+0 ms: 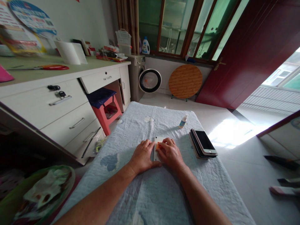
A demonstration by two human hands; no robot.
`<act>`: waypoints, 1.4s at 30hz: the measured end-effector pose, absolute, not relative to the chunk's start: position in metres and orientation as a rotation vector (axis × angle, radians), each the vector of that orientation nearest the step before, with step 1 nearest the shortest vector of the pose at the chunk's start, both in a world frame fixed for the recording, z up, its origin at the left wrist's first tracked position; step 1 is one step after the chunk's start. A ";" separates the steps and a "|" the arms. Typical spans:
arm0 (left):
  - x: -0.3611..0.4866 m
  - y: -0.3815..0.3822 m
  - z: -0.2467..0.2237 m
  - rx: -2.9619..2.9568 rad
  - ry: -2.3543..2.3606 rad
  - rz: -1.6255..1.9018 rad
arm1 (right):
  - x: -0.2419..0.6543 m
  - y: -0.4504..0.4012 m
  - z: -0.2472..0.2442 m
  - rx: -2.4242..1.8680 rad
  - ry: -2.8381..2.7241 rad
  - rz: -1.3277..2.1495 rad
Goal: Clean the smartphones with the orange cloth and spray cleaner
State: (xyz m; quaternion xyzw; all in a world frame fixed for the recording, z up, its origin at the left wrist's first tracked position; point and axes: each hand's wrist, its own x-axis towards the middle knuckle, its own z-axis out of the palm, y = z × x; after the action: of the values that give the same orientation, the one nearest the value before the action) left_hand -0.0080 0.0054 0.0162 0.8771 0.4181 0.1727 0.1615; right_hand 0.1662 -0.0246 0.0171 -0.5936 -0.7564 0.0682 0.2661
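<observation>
A white phone [159,138] lies back up on the pale blue cloth cover [145,193], its camera at the top left corner. My left hand [142,157] grips it along the left side, with the thumb across its near end. In my right hand [172,153], closed fingers pinch a small orange piece [157,146], perhaps a cloth or sponge, against the phone's back. Both hands hide much of the phone. A small spray bottle [183,122] stands beyond my right hand. Off to the right, several phones [204,143] are stacked.
On the left is a white desk [61,97] with a paper roll [67,52] and red-handled scissors [52,67]. A red stool [106,111] is tucked beside it. A waste bin [72,175] sits at lower left. Behind are a washer with its door [150,81] open and a round wooden tabletop [185,81].
</observation>
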 end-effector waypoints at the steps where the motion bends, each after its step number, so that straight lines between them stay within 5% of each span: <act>1: -0.008 0.006 0.016 2.507 1.191 0.493 | 0.166 -0.025 0.017 -1.609 -2.041 0.186; 20: -0.010 0.006 0.019 2.492 1.151 0.469 | 0.176 -0.049 0.050 -1.358 -2.316 0.627; 34: -0.012 0.010 0.019 2.510 1.131 0.399 | 0.189 -0.014 0.013 -1.577 -1.886 0.322; 42: -0.014 0.012 0.022 2.486 1.095 0.362 | 0.163 -0.025 0.026 -1.484 -2.049 0.446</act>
State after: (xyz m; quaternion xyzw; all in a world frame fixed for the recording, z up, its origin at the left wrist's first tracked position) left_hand -0.0144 0.0118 0.0217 0.8889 0.3916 0.1293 0.1992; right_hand 0.1635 -0.0255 0.0261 -0.5542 -0.7651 0.1667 0.2824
